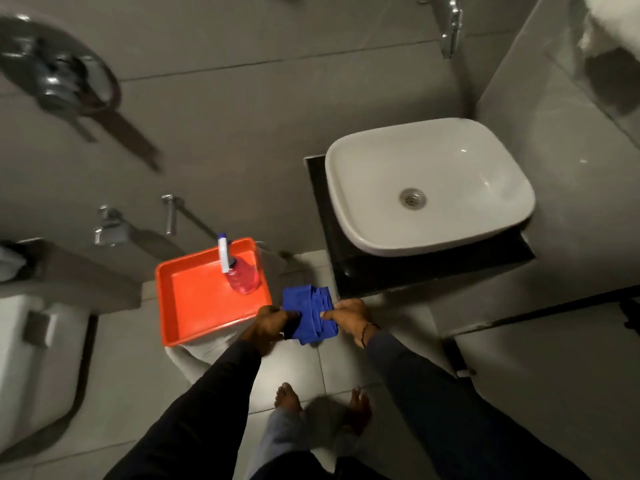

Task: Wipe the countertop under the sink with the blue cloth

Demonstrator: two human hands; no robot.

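— Where was the blue cloth (309,313) at that point?

— Off the worktop (408,271) altogether. It was bunched and folded between both hands, held in the air above the floor, just off the near right corner of the orange tray (194,306) and short of the worktop's near left corner.

— How were the hands set on it?

— The left hand (273,323) was pinched on the cloth's left edge, the right hand (349,317) on its right side, fingers closed over the folds. Both forearms reached forward and converged, in dark sleeves, so the hands were nearly together with only the cloth between them.

— Why hold it that way?

— My guess is that the person was folding or gathering it into a pad before wiping; a two-handed hold suits that better than wiping would.

— And the other things?

— A spray bottle (242,275) of pink liquid stood in the tray's far right corner, probably parked there within reach. The white sink (429,188) sat on the dark worktop and covered most of it, leaving bare strips along the left and near edges.

— Had wiping begun?

— I judged not; the cloth touched no surface.
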